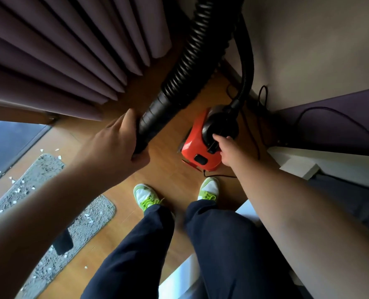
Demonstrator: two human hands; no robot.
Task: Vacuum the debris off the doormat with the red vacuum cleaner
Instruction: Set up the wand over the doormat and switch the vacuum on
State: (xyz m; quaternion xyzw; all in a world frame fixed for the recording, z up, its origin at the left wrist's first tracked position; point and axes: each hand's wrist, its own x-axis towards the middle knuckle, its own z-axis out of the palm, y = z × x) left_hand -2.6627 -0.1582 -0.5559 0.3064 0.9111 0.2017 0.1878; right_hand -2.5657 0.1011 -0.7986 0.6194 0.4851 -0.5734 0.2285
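Note:
The red vacuum cleaner sits on the wooden floor ahead of my feet. My right hand reaches down to its top and holds the black handle there. My left hand is wrapped around the black rigid end of the ribbed hose, which curves up and back to the vacuum. The grey speckled doormat lies at the lower left, strewn with several small white scraps. The black nozzle rests on the mat, partly hidden behind my left forearm.
Purple pleated curtains hang at the upper left above a glass door. A black power cord trails along the wall at right. White furniture stands at right. My green-and-white shoes stand behind the vacuum.

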